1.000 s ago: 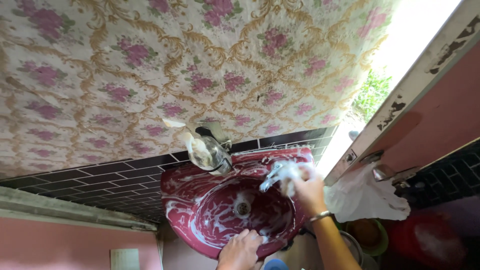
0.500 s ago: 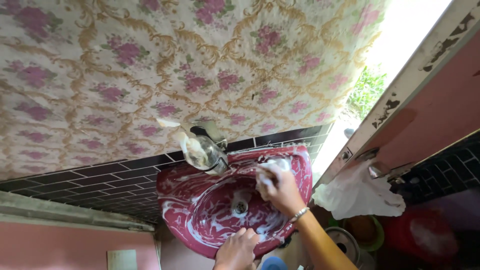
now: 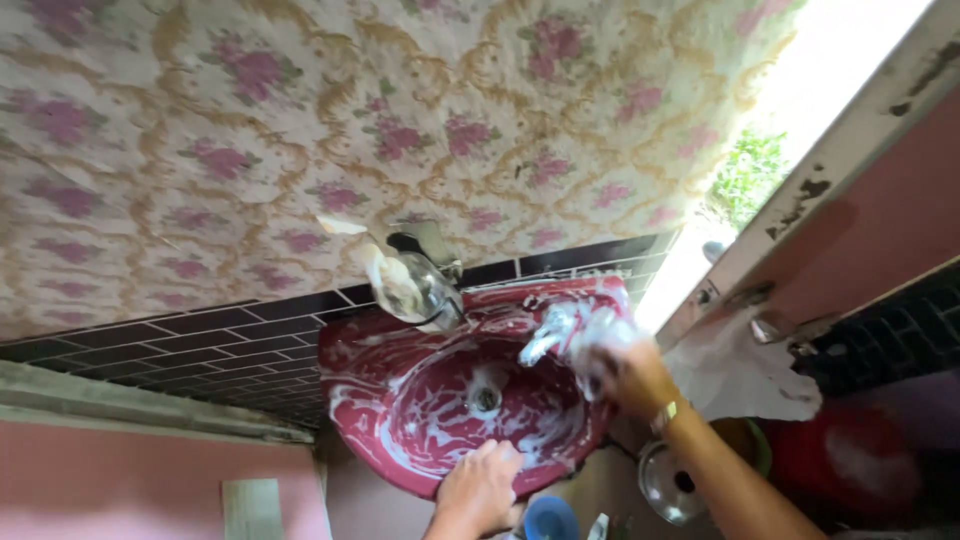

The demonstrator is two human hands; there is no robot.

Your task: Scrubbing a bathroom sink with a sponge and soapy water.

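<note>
Shifted rightward, right hand (image 3: 632, 372) scrubs tap (image 3: 545, 334) above foam-streaked sink (image 3: 400, 420).

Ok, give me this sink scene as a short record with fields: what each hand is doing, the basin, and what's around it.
left hand: rests on the near rim of the basin, holds nothing
right hand: soapy, at the tap, blurred
tap: metal, on the basin's right rim, covered in foam
basin: dark red, wall-mounted, streaked with white suds
drain: metal, at the bowl's middle
wall: floral covering above black tiles
white cloth: hangs right of the basin
</note>
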